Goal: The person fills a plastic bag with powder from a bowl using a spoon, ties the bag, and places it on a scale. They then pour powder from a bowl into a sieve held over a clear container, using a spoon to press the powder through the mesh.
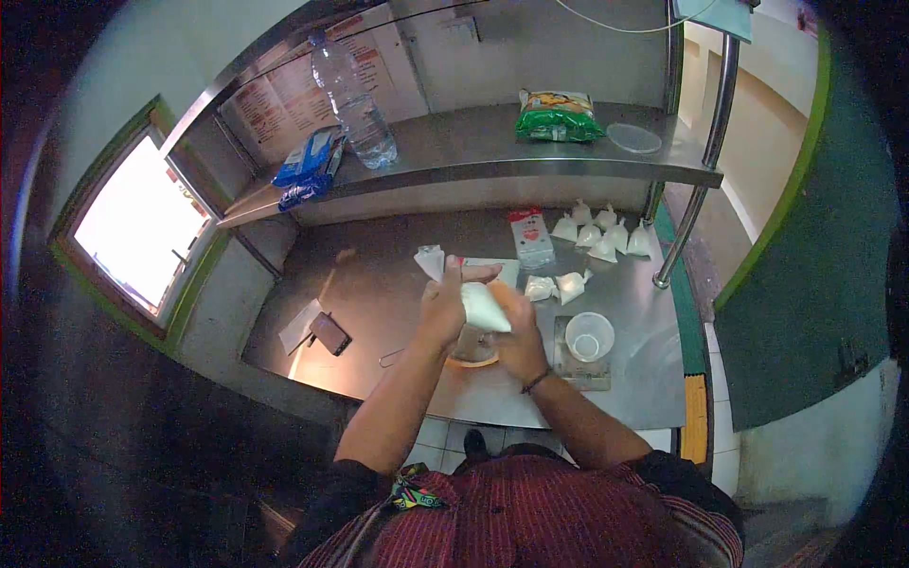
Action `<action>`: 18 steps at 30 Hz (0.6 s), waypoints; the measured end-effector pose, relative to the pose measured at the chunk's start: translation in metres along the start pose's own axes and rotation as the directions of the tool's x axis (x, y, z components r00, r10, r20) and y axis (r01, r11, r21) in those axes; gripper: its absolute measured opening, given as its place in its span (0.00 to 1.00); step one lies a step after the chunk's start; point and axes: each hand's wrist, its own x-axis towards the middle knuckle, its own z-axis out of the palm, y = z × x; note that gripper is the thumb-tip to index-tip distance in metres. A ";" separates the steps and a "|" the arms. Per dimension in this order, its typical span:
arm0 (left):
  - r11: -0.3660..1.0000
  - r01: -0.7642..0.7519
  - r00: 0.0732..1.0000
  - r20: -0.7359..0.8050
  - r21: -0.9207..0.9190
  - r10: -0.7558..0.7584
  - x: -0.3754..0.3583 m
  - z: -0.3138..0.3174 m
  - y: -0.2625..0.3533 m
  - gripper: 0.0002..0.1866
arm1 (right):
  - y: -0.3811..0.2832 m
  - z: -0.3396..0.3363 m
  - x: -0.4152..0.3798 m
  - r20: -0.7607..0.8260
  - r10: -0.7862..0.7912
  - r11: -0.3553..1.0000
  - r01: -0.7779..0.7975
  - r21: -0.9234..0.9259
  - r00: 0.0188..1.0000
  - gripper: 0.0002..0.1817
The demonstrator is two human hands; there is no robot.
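Note:
A small clear plastic bag of white powder (484, 309) is held up over the front part of the steel table. My left hand (441, 305) is closed around its upper part, and the loose plastic end (429, 260) sticks out above my fingers. From the other side my right hand (520, 331) wraps the bag's full lower part; its fingers are partly hidden and slightly blurred. Under my hands is an orange-rimmed bowl (471, 363), mostly covered by them. To the right, a clear round tub (589, 337) stands on a flat scale (583, 377).
Several filled, tied bags (603, 237) sit at the back right, with two more (569, 287) closer in. Near them stands a red-and-white packet (532, 239). A phone (330, 333) lies left. The overhead shelf (454, 168) holds a bottle (355, 104) and a green packet (557, 117).

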 end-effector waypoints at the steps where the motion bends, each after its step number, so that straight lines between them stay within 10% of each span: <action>1: 0.998 -0.041 0.998 -0.058 -0.052 0.038 0.004 -0.003 -0.009 0.36 | 0.004 0.001 -0.003 -0.025 -0.203 0.949 0.190 -0.253 0.979 0.26; 4: 0.985 0.001 0.984 -0.174 -0.174 -0.032 -0.003 0.009 -0.003 0.35 | 0.024 -0.030 0.002 0.399 -0.523 0.559 0.657 -0.506 0.753 0.36; 12: 0.938 0.190 0.981 0.009 -0.291 -0.196 -0.012 0.008 -0.005 0.33 | 0.003 -0.033 0.008 0.425 -0.194 0.409 0.467 -0.784 0.884 0.32; 14: 0.973 0.198 0.979 0.080 -0.122 -0.189 -0.014 0.006 -0.007 0.32 | 0.005 -0.028 0.014 0.271 -0.045 0.958 0.118 -0.261 0.961 0.38; 15: 0.998 0.063 0.994 0.085 0.028 -0.066 -0.013 0.003 -0.013 0.32 | 0.005 -0.029 0.014 0.272 -0.044 0.958 0.118 -0.262 0.961 0.38; 18: 0.993 0.067 0.992 0.096 0.101 -0.077 -0.011 -0.004 -0.019 0.34 | 0.005 -0.032 0.013 0.556 0.546 0.662 -0.730 0.172 0.627 0.28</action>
